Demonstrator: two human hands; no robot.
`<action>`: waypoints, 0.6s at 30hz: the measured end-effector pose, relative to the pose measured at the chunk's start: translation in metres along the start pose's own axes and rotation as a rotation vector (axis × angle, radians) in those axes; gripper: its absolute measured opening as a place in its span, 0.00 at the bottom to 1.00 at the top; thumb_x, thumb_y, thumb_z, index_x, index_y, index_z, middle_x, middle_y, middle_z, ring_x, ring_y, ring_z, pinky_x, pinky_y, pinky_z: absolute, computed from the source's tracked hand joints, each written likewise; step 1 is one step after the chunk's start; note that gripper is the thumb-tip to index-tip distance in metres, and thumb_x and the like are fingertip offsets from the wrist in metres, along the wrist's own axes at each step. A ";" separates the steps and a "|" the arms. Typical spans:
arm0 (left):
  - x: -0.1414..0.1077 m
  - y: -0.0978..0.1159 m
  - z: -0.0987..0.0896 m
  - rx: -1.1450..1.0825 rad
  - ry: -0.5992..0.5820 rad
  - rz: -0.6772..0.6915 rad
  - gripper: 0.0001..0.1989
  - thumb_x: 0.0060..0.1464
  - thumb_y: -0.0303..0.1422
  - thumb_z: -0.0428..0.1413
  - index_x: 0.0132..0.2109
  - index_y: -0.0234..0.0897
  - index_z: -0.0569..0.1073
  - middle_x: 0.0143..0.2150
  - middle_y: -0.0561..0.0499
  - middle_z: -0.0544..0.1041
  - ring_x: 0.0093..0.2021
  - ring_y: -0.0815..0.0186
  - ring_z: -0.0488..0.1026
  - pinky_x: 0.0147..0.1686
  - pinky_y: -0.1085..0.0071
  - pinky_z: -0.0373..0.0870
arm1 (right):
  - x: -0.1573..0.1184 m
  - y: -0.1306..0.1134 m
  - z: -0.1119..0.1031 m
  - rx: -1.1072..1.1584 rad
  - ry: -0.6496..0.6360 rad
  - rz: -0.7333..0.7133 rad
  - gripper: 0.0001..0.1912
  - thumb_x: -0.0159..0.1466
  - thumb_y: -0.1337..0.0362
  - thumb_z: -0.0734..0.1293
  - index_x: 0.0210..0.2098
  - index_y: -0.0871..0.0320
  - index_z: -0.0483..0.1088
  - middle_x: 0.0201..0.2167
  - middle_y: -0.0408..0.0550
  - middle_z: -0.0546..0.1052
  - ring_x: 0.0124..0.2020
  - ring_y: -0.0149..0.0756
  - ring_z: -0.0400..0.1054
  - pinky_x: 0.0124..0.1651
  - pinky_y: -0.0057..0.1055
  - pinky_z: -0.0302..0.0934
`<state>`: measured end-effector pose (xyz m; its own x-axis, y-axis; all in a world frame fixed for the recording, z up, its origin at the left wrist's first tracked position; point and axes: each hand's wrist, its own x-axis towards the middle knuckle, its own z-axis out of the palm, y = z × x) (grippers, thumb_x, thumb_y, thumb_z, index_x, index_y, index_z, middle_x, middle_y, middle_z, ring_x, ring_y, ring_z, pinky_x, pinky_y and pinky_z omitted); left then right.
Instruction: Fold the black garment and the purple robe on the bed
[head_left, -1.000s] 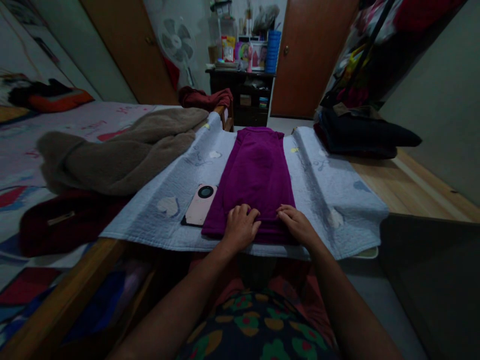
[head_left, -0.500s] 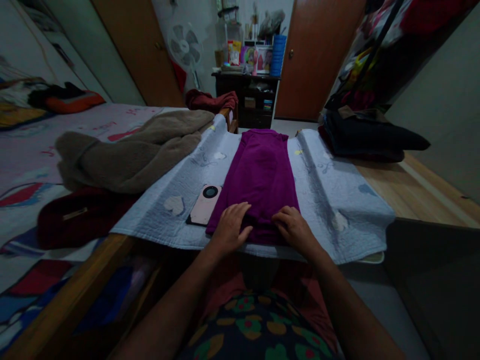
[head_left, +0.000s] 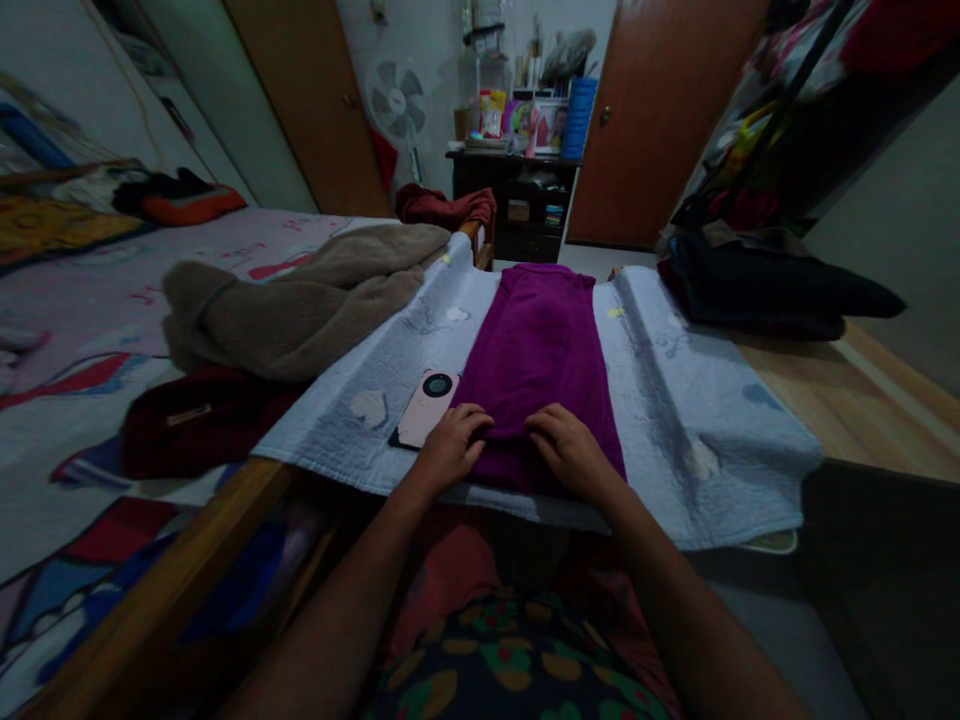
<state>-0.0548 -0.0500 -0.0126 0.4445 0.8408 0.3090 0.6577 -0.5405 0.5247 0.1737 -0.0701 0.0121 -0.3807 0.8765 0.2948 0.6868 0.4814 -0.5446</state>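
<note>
A purple garment [head_left: 536, 345] lies lengthwise, folded narrow, on a pale blue quilted cloth. My left hand [head_left: 451, 447] rests on its near left part, fingers bent and thumb apart from them. On the near right part lies my right hand [head_left: 574, 450], its fingers stretched toward the middle and touching the fabric. Slight creases run across the purple cloth between the two hands. Just left of the garment is a pink phone [head_left: 424, 412] with a round black camera ring, close to my left hand.
The quilted cloth [head_left: 660, 400] hangs over the near edge. A grey-brown plush item [head_left: 300, 310] and a dark red garment [head_left: 202, 420] lie on the bed at left. Folded dark clothes [head_left: 772, 285] are stacked on a wooden surface [head_left: 892, 400] at right. A fan [head_left: 397, 100] stands behind.
Both hands have shifted a little inward over the purple garment, and the left fingers are more bent. The whole view has turned slightly left.
</note>
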 end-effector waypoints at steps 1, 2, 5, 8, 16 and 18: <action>0.000 0.000 0.001 0.007 -0.003 0.013 0.16 0.50 0.21 0.55 0.47 0.38 0.74 0.49 0.47 0.73 0.50 0.60 0.69 0.52 0.61 0.68 | 0.002 0.000 0.005 0.001 -0.005 -0.018 0.09 0.66 0.71 0.62 0.42 0.59 0.73 0.39 0.49 0.73 0.42 0.35 0.65 0.47 0.31 0.59; 0.000 -0.001 0.001 0.021 -0.009 0.026 0.15 0.51 0.21 0.55 0.46 0.38 0.75 0.48 0.48 0.74 0.49 0.61 0.69 0.51 0.62 0.68 | 0.003 0.001 0.009 -0.011 -0.020 -0.026 0.09 0.65 0.71 0.62 0.41 0.59 0.74 0.39 0.49 0.73 0.42 0.35 0.65 0.47 0.31 0.59; -0.002 -0.006 0.005 0.082 -0.031 0.059 0.12 0.52 0.22 0.55 0.43 0.38 0.77 0.45 0.48 0.76 0.47 0.61 0.69 0.49 0.62 0.68 | 0.003 0.008 0.019 -0.052 -0.076 -0.027 0.08 0.65 0.70 0.63 0.36 0.58 0.75 0.35 0.48 0.73 0.39 0.35 0.65 0.45 0.33 0.59; -0.004 -0.010 0.008 0.131 -0.043 0.072 0.12 0.54 0.22 0.55 0.44 0.38 0.77 0.46 0.48 0.76 0.46 0.60 0.70 0.49 0.61 0.68 | 0.002 0.014 0.022 -0.043 -0.090 -0.035 0.08 0.65 0.69 0.63 0.37 0.58 0.75 0.36 0.48 0.74 0.39 0.35 0.65 0.46 0.33 0.60; -0.012 0.005 0.002 0.157 -0.009 0.130 0.16 0.53 0.25 0.56 0.50 0.38 0.75 0.54 0.44 0.72 0.54 0.57 0.67 0.55 0.57 0.65 | -0.013 0.010 0.009 -0.020 -0.095 -0.078 0.17 0.63 0.72 0.61 0.50 0.59 0.70 0.47 0.53 0.74 0.49 0.39 0.66 0.54 0.40 0.61; -0.015 0.013 0.002 0.123 -0.040 0.167 0.18 0.54 0.28 0.57 0.52 0.39 0.73 0.56 0.45 0.72 0.56 0.57 0.66 0.56 0.56 0.63 | -0.021 0.009 0.007 -0.023 -0.063 -0.083 0.21 0.61 0.72 0.62 0.55 0.59 0.67 0.52 0.54 0.72 0.54 0.41 0.63 0.58 0.43 0.59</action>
<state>-0.0513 -0.0699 -0.0117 0.5761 0.7384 0.3506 0.6409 -0.6742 0.3669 0.1840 -0.0839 -0.0045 -0.4746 0.8317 0.2881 0.6651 0.5532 -0.5016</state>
